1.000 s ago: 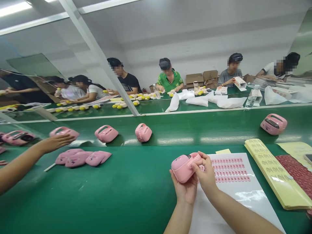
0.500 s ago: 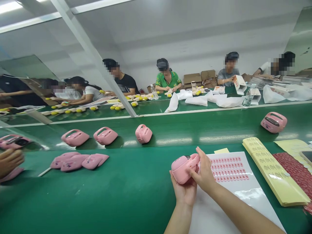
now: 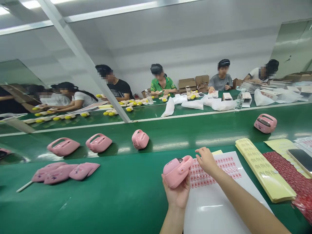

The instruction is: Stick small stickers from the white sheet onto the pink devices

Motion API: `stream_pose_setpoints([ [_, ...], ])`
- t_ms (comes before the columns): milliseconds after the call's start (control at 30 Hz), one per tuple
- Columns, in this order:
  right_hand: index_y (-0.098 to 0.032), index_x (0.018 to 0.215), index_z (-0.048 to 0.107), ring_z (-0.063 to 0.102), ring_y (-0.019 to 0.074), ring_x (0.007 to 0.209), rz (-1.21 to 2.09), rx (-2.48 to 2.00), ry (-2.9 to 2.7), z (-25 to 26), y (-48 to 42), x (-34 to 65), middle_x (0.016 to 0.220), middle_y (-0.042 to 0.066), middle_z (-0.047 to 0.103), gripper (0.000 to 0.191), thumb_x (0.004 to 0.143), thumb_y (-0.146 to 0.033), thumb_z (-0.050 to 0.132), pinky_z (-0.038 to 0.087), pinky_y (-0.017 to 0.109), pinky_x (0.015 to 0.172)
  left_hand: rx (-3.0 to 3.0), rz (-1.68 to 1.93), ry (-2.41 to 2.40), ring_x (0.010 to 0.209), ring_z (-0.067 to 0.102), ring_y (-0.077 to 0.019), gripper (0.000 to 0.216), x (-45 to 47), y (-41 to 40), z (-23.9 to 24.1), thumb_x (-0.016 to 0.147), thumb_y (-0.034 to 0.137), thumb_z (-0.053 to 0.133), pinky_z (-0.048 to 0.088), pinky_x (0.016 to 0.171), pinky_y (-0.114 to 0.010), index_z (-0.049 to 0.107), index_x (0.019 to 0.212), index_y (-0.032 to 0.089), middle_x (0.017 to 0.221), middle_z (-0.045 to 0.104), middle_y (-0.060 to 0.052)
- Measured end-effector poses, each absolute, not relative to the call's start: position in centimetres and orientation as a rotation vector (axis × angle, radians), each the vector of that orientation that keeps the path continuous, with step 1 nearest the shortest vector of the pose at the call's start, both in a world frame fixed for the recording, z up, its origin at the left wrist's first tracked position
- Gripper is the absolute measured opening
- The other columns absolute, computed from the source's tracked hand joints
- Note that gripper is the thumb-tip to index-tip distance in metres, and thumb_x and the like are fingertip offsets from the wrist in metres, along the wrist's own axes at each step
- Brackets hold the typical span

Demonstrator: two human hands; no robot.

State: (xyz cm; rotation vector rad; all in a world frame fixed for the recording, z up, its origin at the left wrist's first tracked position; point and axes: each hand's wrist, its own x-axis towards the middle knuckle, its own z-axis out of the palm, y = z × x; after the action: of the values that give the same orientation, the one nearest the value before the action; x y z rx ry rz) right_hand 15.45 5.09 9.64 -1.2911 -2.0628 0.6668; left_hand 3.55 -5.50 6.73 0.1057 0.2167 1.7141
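My left hand point(image 3: 177, 195) cups a pink case with a carry handle point(image 3: 173, 177) from below; it looks like a small portable speaker. A small oval emblem point(image 3: 182, 170) shows at the base of its handle. To the right, my right hand point(image 3: 206, 161) is apart from the speaker, over the upper part of a white sheet point(image 3: 207, 208) with rows of small red-and-pink oval stickers point(image 3: 203, 181). Its fingers are bent and slightly apart, and I see nothing between them.
Several pink speakers point(image 3: 98, 143) stand on the green conveyor strip ahead. Pink fabric-like pieces point(image 3: 59, 174) lie at left. At right are yellow label sheets point(image 3: 264, 172), red patterned material point(image 3: 282, 167) and a phone point(image 3: 301, 159). Co-workers point(image 3: 162, 83) sit across the line.
My right hand has let go of the speaker and moved off it, over the sticker sheet. The speaker stays in my left hand, its emblem now uncovered. The view has shifted slightly right.
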Motion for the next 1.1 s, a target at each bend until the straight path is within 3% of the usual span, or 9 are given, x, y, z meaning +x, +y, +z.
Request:
stream_pose_setpoints([
  [133, -0.015, 0.075, 0.064, 0.053, 0.0273, 0.09, 0.656, -1.37, -2.203, 8.8, 6.4, 15.5, 0.086, 0.012, 0.062, 0.013, 0.067, -0.008, 0.056, 0.036, 0.042, 0.081, 0.119, 1.725, 0.207, 0.11, 0.05, -0.0258, 0.049, 3.1, -5.1, 6.1, 0.076, 0.043, 0.054, 0.045, 0.092, -0.034, 0.045, 0.115, 0.016, 0.11, 0.059, -0.01],
  [333, -0.019, 0.064, 0.062, 0.054, 0.022, 0.086, 0.721, -1.353, -2.185, 7.9, 6.8, 15.7, 0.079, 0.004, 0.062, 0.011, 0.066, -0.01, 0.057, 0.035, 0.038, 0.079, 0.204, 1.652, 0.231, 0.108, 0.052, -0.0199, 0.046, 3.4, -5.0, 6.5, 0.076, 0.053, 0.053, 0.041, 0.095, -0.029, 0.053, 0.11, 0.023, 0.102, 0.063, -0.004],
  [433, -0.019, 0.06, 0.061, 0.055, 0.0204, 0.082, 0.812, -1.297, -2.087, 8.0, 6.8, 16.4, 0.075, 0.003, 0.062, 0.008, 0.065, -0.013, 0.057, 0.038, 0.036, 0.076, 0.247, 1.661, 0.309, 0.105, 0.054, -0.0203, 0.048, 3.6, -5.1, 7.0, 0.076, 0.056, 0.052, 0.042, 0.094, -0.035, 0.051, 0.115, 0.029, 0.103, 0.063, -0.003],
  [533, -0.018, 0.059, 0.059, 0.057, 0.019, 0.077, 0.921, -1.241, -1.952, 8.5, 6.9, 17.5, 0.072, 0.004, 0.063, 0.009, 0.066, -0.017, 0.055, 0.041, 0.033, 0.073, 0.272, 1.751, 0.562, 0.103, 0.055, -0.0234, 0.05, 4.6, -5.3, 7.9, 0.073, 0.047, 0.06, 0.047, 0.087, -0.038, 0.047, 0.119, 0.032, 0.105, 0.062, -0.004],
  [667, -0.016, 0.066, 0.06, 0.059, 0.018, 0.077, 1.028, -1.167, -1.756, 10.6, 6.7, 19.3, 0.076, 0.007, 0.066, 0.019, 0.075, -0.027, 0.046, 0.044, 0.033, 0.073, 0.642, 1.845, 1.023, 0.103, 0.053, -0.0279, 0.086, 6.6, -6.0, 9.0, 0.05, 0.031, 0.08, 0.048, 0.08, -0.036, 0.039, 0.125, 0.028, 0.116, 0.054, -0.007],
  [733, -0.016, 0.068, 0.06, 0.059, 0.0184, 0.084, 1.061, -1.113, -1.706, 12.4, 5.9, 20.1, 0.078, 0.006, 0.066, 0.022, 0.076, -0.032, 0.046, 0.044, 0.033, 0.076, 0.898, 1.851, 1.21, 0.105, 0.05, -0.0296, 0.094, 7.4, -6.3, 9.0, 0.041, 0.023, 0.083, 0.045, 0.085, -0.039, 0.039, 0.124, 0.029, 0.121, 0.049, -0.008],
  [867, -0.018, 0.065, 0.061, 0.058, 0.0183, 0.086, 1.224, -0.969, -1.796, 15.8, 3.4, 21.0, 0.084, 0.005, 0.063, 0.014, 0.069, -0.031, 0.058, 0.045, 0.032, 0.075, 1.273, 1.75, 1.291, 0.112, 0.045, -0.032, 0.09, 7.9, -6.5, 7.5, 0.043, 0.018, 0.081, 0.034, 0.095, -0.048, 0.042, 0.123, 0.028, 0.123, 0.047, -0.011],
  [967, -0.019, 0.064, 0.062, 0.057, 0.0185, 0.088, 1.241, -0.945, -1.928, 16.8, 1.8, 21.2, 0.087, 0.004, 0.059, 0.004, 0.067, -0.023, 0.061, 0.045, 0.034, 0.076, 1.508, 1.639, 1.27, 0.115, 0.042, -0.0332, 0.09, 7.4, -6.2, 6.2, 0.045, 0.015, 0.08, 0.034, 0.094, -0.05, 0.04, 0.124, 0.028, 0.126, 0.045, -0.012],
  [1100, -0.02, 0.063, 0.062, 0.055, 0.0189, 0.092, 1.179, -0.978, -2.004, 16.4, 1.0, 21.6, 0.089, 0.004, 0.054, 0.005, 0.067, -0.016, 0.061, 0.046, 0.035, 0.078, 1.581, 1.65, 1.222, 0.117, 0.041, -0.0341, 0.091, 6.9, -6.0, 5.5, 0.044, 0.012, 0.08, 0.035, 0.094, -0.05, 0.04, 0.124, 0.029, 0.127, 0.046, -0.011],
])
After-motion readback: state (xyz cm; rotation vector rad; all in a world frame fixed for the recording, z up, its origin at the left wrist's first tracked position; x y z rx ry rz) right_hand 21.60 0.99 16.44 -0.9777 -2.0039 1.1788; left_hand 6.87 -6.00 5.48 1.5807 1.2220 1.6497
